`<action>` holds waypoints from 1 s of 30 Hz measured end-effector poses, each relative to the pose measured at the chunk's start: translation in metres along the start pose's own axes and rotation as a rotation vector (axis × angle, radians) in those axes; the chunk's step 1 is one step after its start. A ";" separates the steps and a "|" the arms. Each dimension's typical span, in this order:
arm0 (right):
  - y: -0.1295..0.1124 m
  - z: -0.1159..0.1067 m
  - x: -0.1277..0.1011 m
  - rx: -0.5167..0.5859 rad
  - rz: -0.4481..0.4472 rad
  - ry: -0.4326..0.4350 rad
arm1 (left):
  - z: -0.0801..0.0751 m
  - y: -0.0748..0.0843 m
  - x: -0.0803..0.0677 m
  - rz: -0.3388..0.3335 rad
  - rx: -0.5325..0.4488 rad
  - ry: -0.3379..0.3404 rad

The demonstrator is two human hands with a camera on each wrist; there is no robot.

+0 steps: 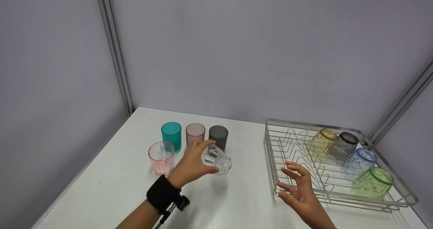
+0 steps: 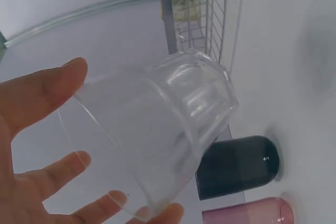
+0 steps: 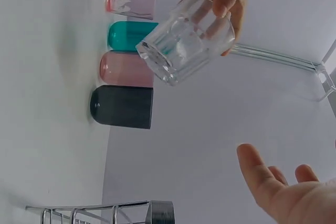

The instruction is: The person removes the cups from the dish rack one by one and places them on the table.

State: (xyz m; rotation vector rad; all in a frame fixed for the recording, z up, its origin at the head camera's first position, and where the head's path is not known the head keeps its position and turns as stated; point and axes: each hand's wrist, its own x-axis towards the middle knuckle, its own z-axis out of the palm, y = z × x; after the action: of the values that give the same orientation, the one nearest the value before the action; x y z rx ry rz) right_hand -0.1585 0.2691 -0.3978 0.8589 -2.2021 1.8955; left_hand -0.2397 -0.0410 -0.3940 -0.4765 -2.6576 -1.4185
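While your left hand [image 1: 191, 164] grips the clear faceted glass [image 1: 217, 159] round its open end, thumb on one side and fingers curled on the other, the glass hangs tilted in the air above the white table [image 1: 111, 185], its thick base pointing right toward the rack. That grip at the mouth leaves the heavy base free, which suits turning it over. The left wrist view shows your fingertips [image 2: 79, 158] through the wall of the glass, so the hold is firm all round.

Your right hand [image 1: 299, 188] holds nothing; its fingers are spread and relaxed, palm facing left, hovering just at the near left corner of the wire dish rack [image 1: 270, 144], as if ready to receive. The two hands are well apart, with bare table between them.

Behind the held glass, farther left, four tumblers stand upright, mouths up: a teal one [image 1: 171, 134], a dusty pink one [image 1: 195, 132] and a dark grey one [image 1: 218, 136] in a row, with a pink faceted glass [image 1: 161, 156] nearer you. In the rack, four glasses lie tipped on the wires along the right side: yellow [image 1: 322, 141], smoky grey [image 1: 344, 144], blue [image 1: 360, 161] and green [image 1: 373, 183], presumably so that they drain.
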 end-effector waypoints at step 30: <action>0.004 -0.002 -0.020 -0.042 0.235 0.058 | -0.009 -0.026 0.048 -0.322 0.357 -0.167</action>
State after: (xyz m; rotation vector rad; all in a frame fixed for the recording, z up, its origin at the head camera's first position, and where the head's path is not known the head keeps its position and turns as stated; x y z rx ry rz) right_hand -0.1443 0.2784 -0.4093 0.5519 -2.3893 1.9345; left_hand -0.2943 -0.0508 -0.3991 -0.1402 -3.1442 -0.9582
